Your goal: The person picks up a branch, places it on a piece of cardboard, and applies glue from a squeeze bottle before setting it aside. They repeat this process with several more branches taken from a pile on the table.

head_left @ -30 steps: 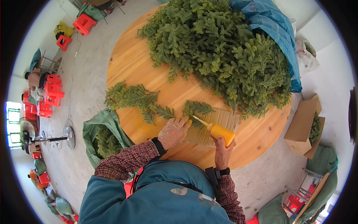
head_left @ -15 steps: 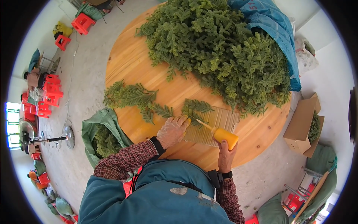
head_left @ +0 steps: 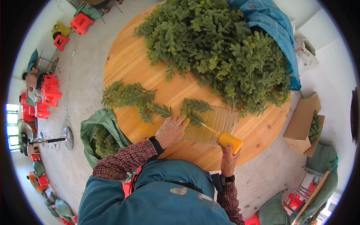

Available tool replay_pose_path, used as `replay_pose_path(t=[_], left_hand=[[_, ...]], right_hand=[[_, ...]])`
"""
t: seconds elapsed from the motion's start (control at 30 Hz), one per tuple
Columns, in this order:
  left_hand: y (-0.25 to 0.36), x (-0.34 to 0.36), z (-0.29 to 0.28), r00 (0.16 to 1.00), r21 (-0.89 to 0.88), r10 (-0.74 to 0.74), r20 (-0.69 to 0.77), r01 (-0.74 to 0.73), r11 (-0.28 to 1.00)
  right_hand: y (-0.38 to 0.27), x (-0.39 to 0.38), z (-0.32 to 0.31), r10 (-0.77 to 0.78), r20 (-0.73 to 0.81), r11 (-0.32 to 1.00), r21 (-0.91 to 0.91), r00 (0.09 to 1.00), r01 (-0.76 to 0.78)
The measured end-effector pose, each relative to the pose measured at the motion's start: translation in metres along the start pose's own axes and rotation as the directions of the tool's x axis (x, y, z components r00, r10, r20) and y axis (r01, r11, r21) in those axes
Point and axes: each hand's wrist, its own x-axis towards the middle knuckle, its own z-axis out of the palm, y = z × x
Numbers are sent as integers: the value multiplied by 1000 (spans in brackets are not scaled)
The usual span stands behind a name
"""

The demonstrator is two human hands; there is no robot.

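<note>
My left hand [head_left: 171, 130], in a translucent glove with yellow-stained fingertips, pinches a green fir sprig [head_left: 193, 115] over a corrugated cardboard sheet [head_left: 210, 134]. My right hand [head_left: 228, 157], wearing a black wristband, grips a yellow squeeze bottle [head_left: 230, 141] tipped sideways, its long pale nozzle pointing at that sprig, touching or very close. Loose sprigs [head_left: 131, 96] lie left of the cardboard on a round wooden table [head_left: 262, 129]. A big heap of fir branches [head_left: 210, 45] covers the table's far right part.
Blue tarp [head_left: 273, 37] edges the heap. A green sack [head_left: 88, 135] of branches sits at left, an open carton [head_left: 296, 135] at right. Red stools [head_left: 81, 23], a standing fan [head_left: 28, 133], a person [head_left: 32, 78] sitting far left and green sacks [head_left: 273, 210] surround the table.
My right hand and the bottle have moved rightward and down, the bottle tilting flatter. My left hand has shifted slightly, along with the whole view, and still pinches the sprig.
</note>
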Motion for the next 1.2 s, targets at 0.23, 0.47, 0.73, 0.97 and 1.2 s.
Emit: replay_pose_path(t=[0.23, 0.47, 0.73, 0.97, 1.2], left_hand=[[-1, -1, -2, 999, -20, 5, -36, -6, 1000], [0, 0, -3, 999, -11, 14, -50, -15, 1000], [-1, -1, -1, 998, -21, 15, -67, -16, 1000], [-1, -1, 1, 998, -16, 6, -64, -7, 1000], [0, -2, 0, 999, -16, 0, -51, -1, 1000]], right_hand=[[1, 0, -11, -20, -8, 999, 43, 1000, 20], [3, 0, -20, -34, -54, 998, 47, 998, 37], [0, -2, -22, -48, -44, 995, 81, 998, 51], [8, 3, -5, -11, 11, 997, 81, 1000, 11], [12, 10, 1, -34, 0, 998, 61, 999, 34]])
